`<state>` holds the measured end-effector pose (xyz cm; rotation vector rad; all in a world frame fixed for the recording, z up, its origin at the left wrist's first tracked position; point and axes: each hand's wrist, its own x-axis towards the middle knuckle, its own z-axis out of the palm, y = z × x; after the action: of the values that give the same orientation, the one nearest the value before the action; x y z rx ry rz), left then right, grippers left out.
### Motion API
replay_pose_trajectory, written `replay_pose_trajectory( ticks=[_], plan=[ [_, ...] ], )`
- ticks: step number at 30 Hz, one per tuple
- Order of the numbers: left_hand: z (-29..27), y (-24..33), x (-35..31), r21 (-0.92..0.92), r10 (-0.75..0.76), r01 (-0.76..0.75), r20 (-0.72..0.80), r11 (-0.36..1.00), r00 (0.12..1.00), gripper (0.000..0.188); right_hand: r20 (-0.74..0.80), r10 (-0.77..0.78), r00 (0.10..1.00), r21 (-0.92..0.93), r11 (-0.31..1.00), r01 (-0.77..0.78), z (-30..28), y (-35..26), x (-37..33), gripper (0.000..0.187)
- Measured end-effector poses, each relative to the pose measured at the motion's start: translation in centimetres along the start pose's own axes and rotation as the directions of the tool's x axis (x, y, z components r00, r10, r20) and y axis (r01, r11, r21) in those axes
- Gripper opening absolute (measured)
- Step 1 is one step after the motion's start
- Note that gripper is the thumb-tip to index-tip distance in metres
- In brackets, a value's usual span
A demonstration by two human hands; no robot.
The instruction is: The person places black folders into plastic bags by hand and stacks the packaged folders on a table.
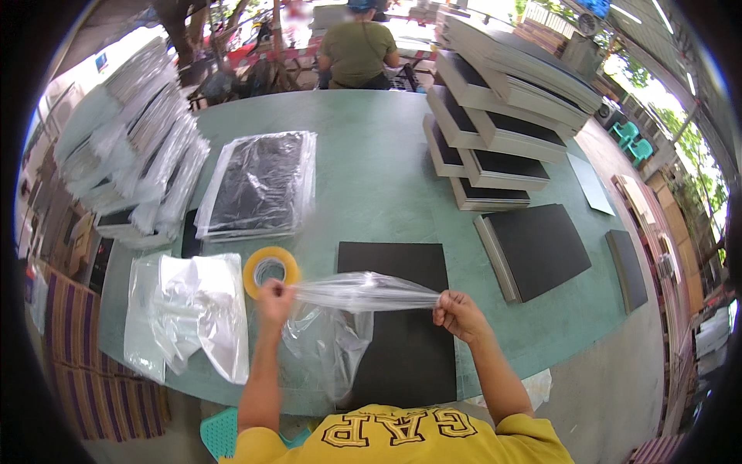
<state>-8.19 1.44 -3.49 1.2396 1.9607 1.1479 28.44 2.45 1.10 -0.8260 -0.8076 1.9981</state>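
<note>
A clear plastic bag is stretched sideways between my two hands, bunched along its taut edge. My left hand is closed on one end, just below a roll of yellow tape. My right hand pinches the other end. The loose part of the bag hangs down on the left. Beneath it a black rectangular board lies flat on the green table. Left of my left hand lies a pile of clear plastic bags.
Bagged black boards lie at mid-left, and a tall stack of bagged boards leans behind. At right stand a short stack of black boards and high, staggered stacks. A person sits beyond the far edge.
</note>
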Motion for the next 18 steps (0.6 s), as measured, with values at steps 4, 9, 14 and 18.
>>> replay_pose_trajectory(
  ticks=[4,9,14,18],
  plan=[
    [-0.1,9.6,-2.5,0.023,0.48,-0.492,-0.261,0.87,0.837,0.022,-0.002,0.106,0.994,-0.234,0.967,-0.103,3.3,0.7,0.1,0.014],
    [5.7,13.4,-10.0,-0.144,0.35,-0.363,0.718,0.921,0.602,0.022,0.073,-0.456,0.887,-0.249,0.853,0.459,7.5,-3.2,0.2,0.02],
    [4.7,14.7,-7.5,-0.382,0.618,-0.498,0.329,0.779,0.714,0.024,0.372,-0.472,0.799,-0.787,0.296,0.541,8.4,-4.6,-1.1,0.018],
    [4.5,15.3,-7.3,-0.645,0.443,-0.086,0.416,0.759,0.794,0.01,0.504,-0.455,0.734,-0.724,0.24,0.647,6.6,-5.2,-1.1,0.019]
  ],
)
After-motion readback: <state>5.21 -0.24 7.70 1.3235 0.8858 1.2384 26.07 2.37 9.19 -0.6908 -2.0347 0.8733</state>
